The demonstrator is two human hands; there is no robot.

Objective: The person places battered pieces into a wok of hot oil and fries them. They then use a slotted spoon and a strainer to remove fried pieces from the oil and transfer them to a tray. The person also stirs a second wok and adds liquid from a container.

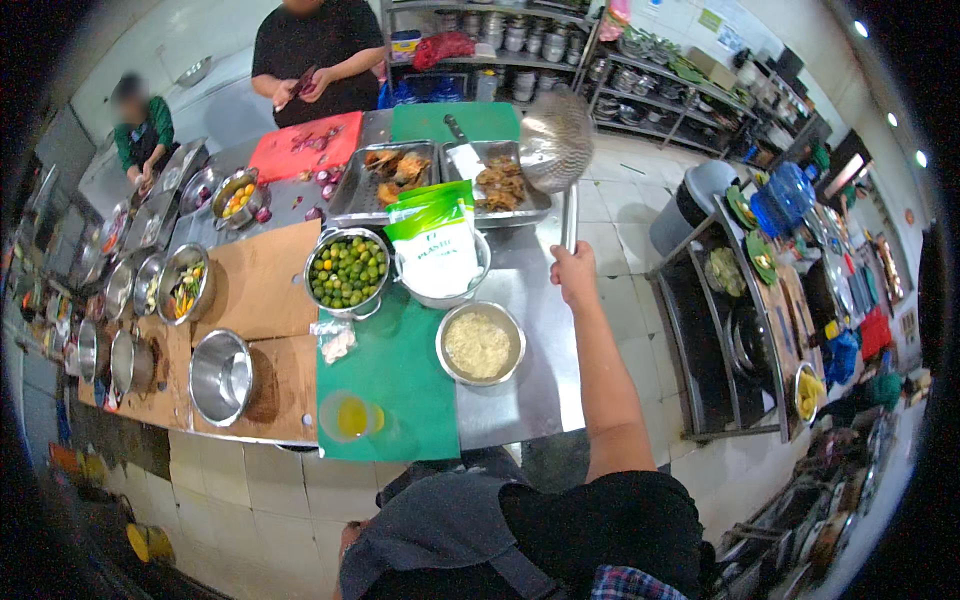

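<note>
My right hand (576, 274) grips the long metal handle of a large perforated skimmer (556, 142), raised at the table's right edge. The skimmer's round head is slightly blurred and overlaps the corner of a steel tray (538, 211) of fried brown pieces (501, 184). A small part of my left hand or arm (351, 534) shows low beside my apron; its fingers are hidden. Before me, a steel bowl of pale yellow, crumbly food (480, 341) stands near a pot of small green citrus fruits (349, 271). Behind it, a green-and-white plastic pouch (435, 251) sits in a white bowl (484, 262).
A cup of yellow liquid (351, 417) stands near the front edge of the green mat (420, 439). Leftward are an empty steel bowl (221, 377) and several other vessels. Across the table, a person (319, 64) holds something dark red by a red cutting board (262, 161). A grey bin (675, 214) stands right.
</note>
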